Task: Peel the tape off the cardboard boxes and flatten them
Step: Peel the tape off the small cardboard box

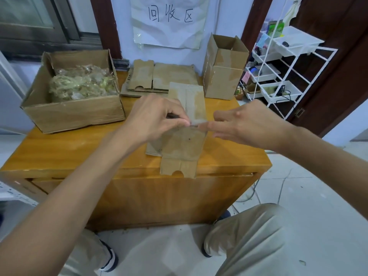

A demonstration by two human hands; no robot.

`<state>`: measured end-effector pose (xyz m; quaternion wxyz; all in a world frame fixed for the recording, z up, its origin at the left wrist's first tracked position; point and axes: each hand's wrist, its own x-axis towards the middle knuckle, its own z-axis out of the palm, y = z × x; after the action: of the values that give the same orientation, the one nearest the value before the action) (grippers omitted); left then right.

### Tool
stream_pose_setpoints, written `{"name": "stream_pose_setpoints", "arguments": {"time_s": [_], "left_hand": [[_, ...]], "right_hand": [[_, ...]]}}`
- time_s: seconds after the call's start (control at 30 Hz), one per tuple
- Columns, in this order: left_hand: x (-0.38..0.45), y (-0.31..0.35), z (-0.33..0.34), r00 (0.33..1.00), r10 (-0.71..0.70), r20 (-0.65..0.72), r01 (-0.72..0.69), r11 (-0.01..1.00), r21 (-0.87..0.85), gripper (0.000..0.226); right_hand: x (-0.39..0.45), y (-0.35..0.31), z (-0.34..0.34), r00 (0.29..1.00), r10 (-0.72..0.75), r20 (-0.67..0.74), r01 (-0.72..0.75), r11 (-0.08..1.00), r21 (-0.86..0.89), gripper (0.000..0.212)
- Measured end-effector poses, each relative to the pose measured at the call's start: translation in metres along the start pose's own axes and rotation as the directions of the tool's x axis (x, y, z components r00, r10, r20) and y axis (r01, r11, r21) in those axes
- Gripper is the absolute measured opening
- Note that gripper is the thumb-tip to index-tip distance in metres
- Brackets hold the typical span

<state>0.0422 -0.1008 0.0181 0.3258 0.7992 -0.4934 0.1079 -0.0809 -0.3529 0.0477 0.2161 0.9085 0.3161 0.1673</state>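
Observation:
A small brown cardboard box (184, 144) lies on its side in the middle of the wooden table (69, 148), its near flaps hanging over the front edge. My left hand (155, 116) hovers over the box and pinches a strip of clear tape (196, 123) at the box's upper edge. From the right, my right hand (245, 126) reaches in with fingers stretched out, its fingertips touching the same strip. Whether the right fingers pinch the tape is hidden. An upright open box (223, 76) stands at the back right.
A large open box (73, 110) at the back left holds crumpled used tape. Flattened cardboard pieces (159, 76) are stacked against the wall under a paper sign. A white wire rack (282, 64) with trays stands right of the table. My knees are below.

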Motion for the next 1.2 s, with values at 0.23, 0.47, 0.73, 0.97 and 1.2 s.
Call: {"name": "stream_pose_setpoints", "arguments": {"time_s": [0.23, 0.47, 0.73, 0.97, 1.2], "left_hand": [[0.010, -0.008, -0.003, 0.999, 0.013, 0.053, -0.009, 0.998, -0.062, 0.008], [0.007, -0.015, 0.003, 1.000, -0.001, 0.030, 0.005, 0.990, -0.142, 0.009], [0.005, -0.016, -0.002, 0.998, -0.015, 0.060, 0.027, 0.977, -0.212, 0.013], [0.002, -0.013, 0.000, 0.999, -0.030, 0.035, 0.037, 0.974, -0.226, 0.015], [0.002, -0.013, -0.001, 0.995, -0.074, 0.063, 0.089, 0.956, -0.278, 0.015]], "right_hand": [[0.026, 0.018, -0.005, 0.993, -0.108, 0.053, 0.108, 0.994, 0.008, 0.012], [0.016, 0.012, -0.010, 0.999, 0.023, 0.022, -0.029, 0.951, 0.307, 0.032], [0.028, 0.003, 0.005, 1.000, -0.024, 0.004, 0.022, 0.970, 0.241, 0.013], [0.037, 0.008, -0.006, 0.996, -0.086, 0.012, 0.081, 0.971, 0.223, 0.012], [0.039, 0.005, -0.011, 0.990, 0.045, 0.134, -0.097, 0.906, 0.411, 0.024]]}}
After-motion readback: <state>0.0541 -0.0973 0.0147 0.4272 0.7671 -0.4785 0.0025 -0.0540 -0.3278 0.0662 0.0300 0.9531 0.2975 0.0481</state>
